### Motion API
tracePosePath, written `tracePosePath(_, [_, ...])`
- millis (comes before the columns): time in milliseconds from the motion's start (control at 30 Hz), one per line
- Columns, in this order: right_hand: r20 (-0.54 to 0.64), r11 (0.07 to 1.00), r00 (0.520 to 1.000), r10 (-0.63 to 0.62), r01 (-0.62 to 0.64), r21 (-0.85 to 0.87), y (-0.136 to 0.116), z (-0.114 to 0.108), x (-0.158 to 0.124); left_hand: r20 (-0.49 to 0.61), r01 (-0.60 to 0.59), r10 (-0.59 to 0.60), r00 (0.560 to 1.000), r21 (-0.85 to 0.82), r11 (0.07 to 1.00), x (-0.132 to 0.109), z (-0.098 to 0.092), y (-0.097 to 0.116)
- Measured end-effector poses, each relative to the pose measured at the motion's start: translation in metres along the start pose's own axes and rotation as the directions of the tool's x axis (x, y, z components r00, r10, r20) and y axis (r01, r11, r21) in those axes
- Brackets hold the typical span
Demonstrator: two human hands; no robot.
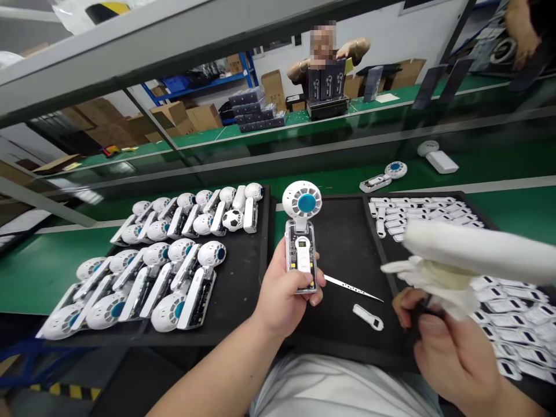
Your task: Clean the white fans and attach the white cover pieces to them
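Observation:
My left hand [286,284] grips a small handheld fan [303,204] upright by its clear lower body. The fan has a white round head with a blue centre, and a circuit board and a lit little display show in the body. My right hand [452,347] is closed around a black handle, partly hidden by the fingers. A blurred white roll [478,249] with loose white material [443,284] hanging beneath is just above that hand. Between the hands lie a thin white perforated strip [354,288] and a loose white cover piece [368,318].
Rows of similar fans [169,255] fill a black tray on the left. Many white cover pieces [508,304] lie in a tray at right. Two fans [377,178] rest behind it. Across the green bench, another person's hands [354,49] hold dark boxes [325,81].

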State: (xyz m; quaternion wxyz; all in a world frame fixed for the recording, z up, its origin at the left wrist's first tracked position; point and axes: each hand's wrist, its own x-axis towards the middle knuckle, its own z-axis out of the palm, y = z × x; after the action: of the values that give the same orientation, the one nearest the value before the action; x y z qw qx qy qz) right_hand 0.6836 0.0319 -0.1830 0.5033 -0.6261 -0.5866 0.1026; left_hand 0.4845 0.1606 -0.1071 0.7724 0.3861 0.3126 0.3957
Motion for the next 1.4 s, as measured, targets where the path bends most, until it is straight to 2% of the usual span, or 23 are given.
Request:
tracePosePath(100, [0.078, 0.963, 0.997, 0.017, 0.004, -0.270, 0.019, 0.004, 0.015, -0.020, 0.026, -0.025, 0.999, 0.068, 0.997, 0.005, 0.000, 0.002])
tracePosePath(200, [0.207, 0.838, 0.959, 0.196, -0.054, -0.543, 0.039, 0.009, 0.028, -0.050, 0.143, -0.138, 0.989, 0.118, 0.983, 0.013, 0.000, 0.005])
tracePosePath(300, [0.321, 0.791, 0.894, 0.313, -0.058, -0.609, 0.048, 0.009, 0.035, -0.145, 0.260, -0.240, 0.960, 0.137, 0.956, 0.023, 0.000, 0.005])
tracePosePath(367, [0.345, 0.801, 0.880, 0.326, -0.063, -0.595, 0.049, 0.004, 0.041, -0.251, 0.272, -0.224, 0.942, 0.177, 0.946, 0.035, -0.001, 0.003])
tracePosePath(433, [0.309, 0.793, 0.892, 0.329, -0.084, -0.603, 0.052, -0.006, 0.053, -0.338, 0.263, -0.172, 0.925, 0.243, 0.934, 0.055, -0.002, 0.004])
tracePosePath(500, [0.227, 0.754, 0.909, 0.349, -0.129, -0.644, 0.060, -0.021, 0.067, -0.373, 0.233, -0.112, 0.921, 0.299, 0.925, 0.081, -0.001, 0.010])
tracePosePath(567, [0.129, 0.693, 0.919, 0.372, -0.182, -0.697, 0.075, -0.039, 0.081, -0.348, 0.156, -0.042, 0.937, 0.308, 0.938, 0.107, 0.002, 0.023])
tracePosePath(633, [0.060, 0.634, 0.921, 0.385, -0.217, -0.742, 0.092, -0.056, 0.091, -0.308, 0.025, 0.096, 0.946, 0.364, 0.931, 0.125, 0.006, 0.038])
tracePosePath(667, [0.043, 0.611, 0.921, 0.388, -0.222, -0.760, 0.101, -0.064, 0.095, -0.289, -0.047, 0.199, 0.936, 0.459, 0.887, 0.129, 0.007, 0.043])
tracePosePath(700, [0.036, 0.592, 0.920, 0.391, -0.221, -0.775, 0.108, -0.071, 0.098, -0.248, -0.116, 0.321, 0.914, 0.599, 0.792, 0.128, 0.007, 0.044])
tracePosePath(733, [0.036, 0.575, 0.918, 0.394, -0.216, -0.789, 0.115, -0.077, 0.099, -0.155, -0.178, 0.432, 0.889, 0.751, 0.636, 0.123, 0.007, 0.042])
tracePosePath(767, [0.039, 0.561, 0.916, 0.399, -0.210, -0.801, 0.120, -0.082, 0.100, -0.008, -0.234, 0.488, 0.873, 0.870, 0.433, 0.115, 0.006, 0.034])
tracePosePath(800, [0.044, 0.548, 0.913, 0.405, -0.204, -0.811, 0.124, -0.087, 0.100, 0.166, -0.298, 0.463, 0.871, 0.927, 0.228, 0.103, 0.005, 0.023])
tracePosePath(833, [0.051, 0.539, 0.910, 0.412, -0.198, -0.819, 0.128, -0.092, 0.100, 0.329, -0.376, 0.369, 0.869, 0.925, 0.060, 0.089, 0.005, 0.009])
tracePosePath(867, [0.060, 0.533, 0.906, 0.420, -0.193, -0.824, 0.131, -0.096, 0.100, 0.449, -0.450, 0.236, 0.862, 0.892, -0.050, 0.074, 0.005, -0.007])
tracePosePath(900, [0.072, 0.534, 0.902, 0.426, -0.187, -0.825, 0.136, -0.100, 0.102, 0.515, -0.505, 0.104, 0.851, 0.856, -0.109, 0.059, 0.006, -0.023])
tracePosePath(967, [0.097, 0.547, 0.894, 0.438, -0.179, -0.818, 0.150, -0.105, 0.106, 0.539, -0.545, -0.087, 0.838, 0.822, -0.163, 0.035, 0.009, -0.054])
tracePosePath(1033, [0.148, 0.577, 0.883, 0.446, -0.157, -0.801, 0.165, -0.109, 0.111, 0.517, -0.545, -0.179, 0.837, 0.818, -0.186, 0.021, 0.010, -0.079])
tracePosePath(1100, [0.198, 0.603, 0.872, 0.447, -0.130, -0.787, 0.175, -0.112, 0.115, 0.491, -0.534, -0.228, 0.841, 0.820, -0.204, 0.017, 0.008, -0.094])
tracePosePath(1233, [0.221, 0.604, 0.878, 0.425, -0.093, -0.792, 0.178, -0.120, 0.119, 0.454, -0.508, -0.246, 0.857, 0.825, -0.248, 0.021, -0.001, -0.101])
tracePosePath(1400, [0.211, 0.587, 0.897, 0.388, -0.063, -0.807, 0.182, -0.126, 0.121, 0.393, -0.436, -0.195, 0.899, 0.850, -0.297, 0.020, -0.020, -0.087])
